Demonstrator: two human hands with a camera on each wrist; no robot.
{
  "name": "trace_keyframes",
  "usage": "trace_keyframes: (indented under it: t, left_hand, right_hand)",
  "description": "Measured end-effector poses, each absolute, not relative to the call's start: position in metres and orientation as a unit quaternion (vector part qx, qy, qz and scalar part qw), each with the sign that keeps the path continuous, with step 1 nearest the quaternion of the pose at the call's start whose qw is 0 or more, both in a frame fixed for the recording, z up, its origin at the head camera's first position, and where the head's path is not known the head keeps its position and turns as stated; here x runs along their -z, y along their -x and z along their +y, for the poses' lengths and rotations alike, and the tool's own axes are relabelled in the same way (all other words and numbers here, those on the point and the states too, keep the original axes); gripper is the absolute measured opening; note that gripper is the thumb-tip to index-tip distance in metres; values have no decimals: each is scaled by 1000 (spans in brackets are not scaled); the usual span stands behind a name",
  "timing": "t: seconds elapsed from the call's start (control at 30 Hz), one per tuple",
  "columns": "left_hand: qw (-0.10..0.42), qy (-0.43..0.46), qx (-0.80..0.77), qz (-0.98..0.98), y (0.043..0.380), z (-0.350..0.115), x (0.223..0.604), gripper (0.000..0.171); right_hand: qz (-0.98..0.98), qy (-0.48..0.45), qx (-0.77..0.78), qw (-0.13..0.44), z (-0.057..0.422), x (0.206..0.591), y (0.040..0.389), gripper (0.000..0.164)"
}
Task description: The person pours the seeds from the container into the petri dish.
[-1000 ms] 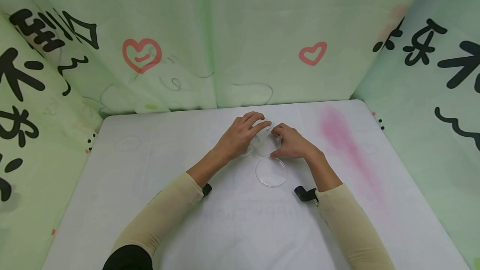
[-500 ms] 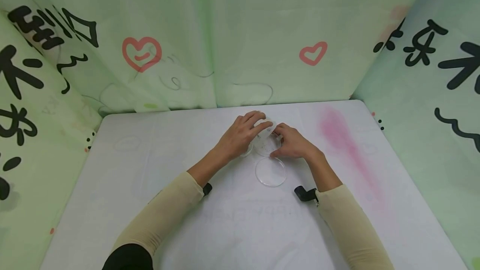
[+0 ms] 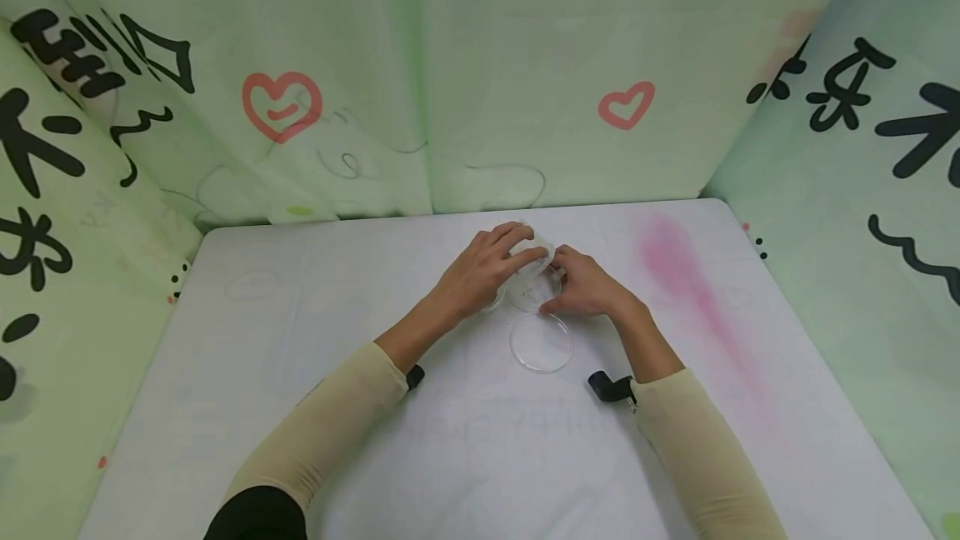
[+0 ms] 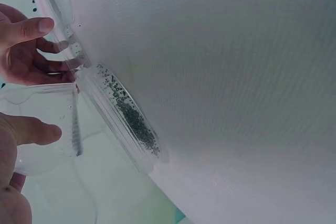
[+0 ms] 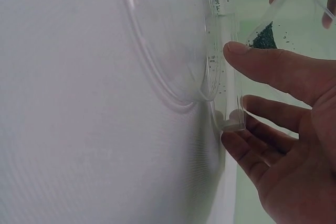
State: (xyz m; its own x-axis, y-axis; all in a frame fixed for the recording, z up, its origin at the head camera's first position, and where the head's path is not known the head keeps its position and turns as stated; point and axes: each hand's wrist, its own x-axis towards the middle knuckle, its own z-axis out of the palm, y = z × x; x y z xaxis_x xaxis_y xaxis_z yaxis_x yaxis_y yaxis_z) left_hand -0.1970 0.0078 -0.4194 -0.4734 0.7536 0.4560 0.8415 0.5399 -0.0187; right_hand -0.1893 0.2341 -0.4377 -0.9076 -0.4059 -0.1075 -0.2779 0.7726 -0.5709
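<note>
Clear cup (image 4: 44, 111) tilts further in left hand (image 3: 483, 272); right hand (image 3: 589, 286) holds dish (image 5: 231, 90).

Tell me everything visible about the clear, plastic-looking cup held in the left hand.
The clear cup is colourless, with a rounded rim. It is tilted, held above the white table by the left hand, near a clear, shallow round dish. Dark grains lie inside. Whether cup and dish touch is unclear.

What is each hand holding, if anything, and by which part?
The left hand holds the tilted clear cup by its side wall; the right hand holds the middle dish by its outer edge.
</note>
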Motion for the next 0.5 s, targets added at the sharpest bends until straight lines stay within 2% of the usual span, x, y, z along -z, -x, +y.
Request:
trace_keyframes:
  t: [0.5]
  left_hand:
    - [240, 489, 95, -833, 198, 6, 421, 53]
  right_hand:
    - [932, 179, 292, 117, 233, 439, 190, 68]
